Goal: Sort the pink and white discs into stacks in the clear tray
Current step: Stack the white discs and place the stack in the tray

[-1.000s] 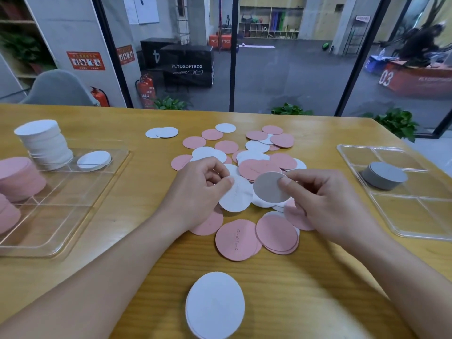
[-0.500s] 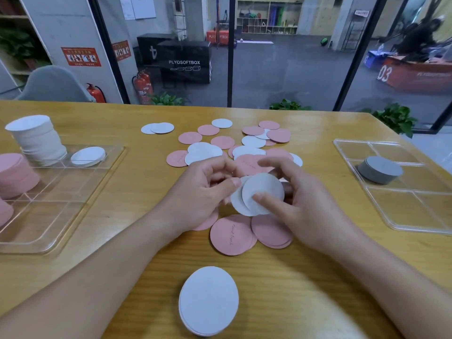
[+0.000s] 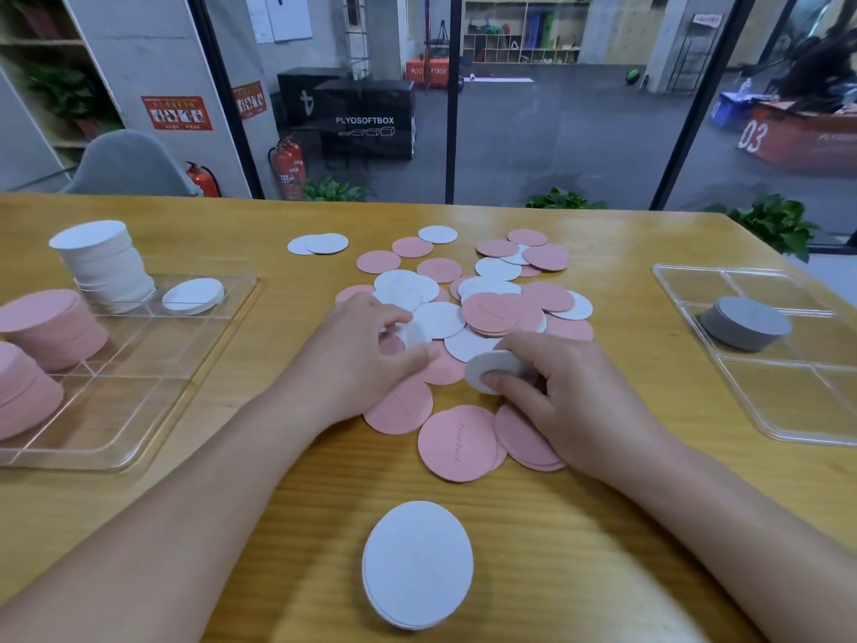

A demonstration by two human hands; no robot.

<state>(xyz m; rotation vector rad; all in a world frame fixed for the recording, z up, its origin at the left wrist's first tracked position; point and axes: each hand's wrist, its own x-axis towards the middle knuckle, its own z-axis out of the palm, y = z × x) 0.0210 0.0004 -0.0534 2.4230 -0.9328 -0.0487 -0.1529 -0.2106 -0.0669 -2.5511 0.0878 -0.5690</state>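
Seemingly mid-sort, a person leans over a wooden table point(image 3: 603, 526) with both hands in a loose heap of pink and white discs point(image 3: 491, 308). The right hand point(image 3: 570, 401) pinches a small stack of white discs point(image 3: 496, 368) between thumb and fingers, probably gathering one colour before carrying it off. The left hand point(image 3: 366, 359), just beside it, curls its fingers around another white disc point(image 3: 415, 334), though blur hides the exact grip. Well to the left of that hand sits the clear tray point(image 3: 139, 410), already holding a tall white stack point(image 3: 104, 266) and pink stacks point(image 3: 51, 327). Nearer than both hands lies a separate white pile point(image 3: 417, 563). Far right waits another tray point(image 3: 788, 401) with grey discs point(image 3: 744, 322).
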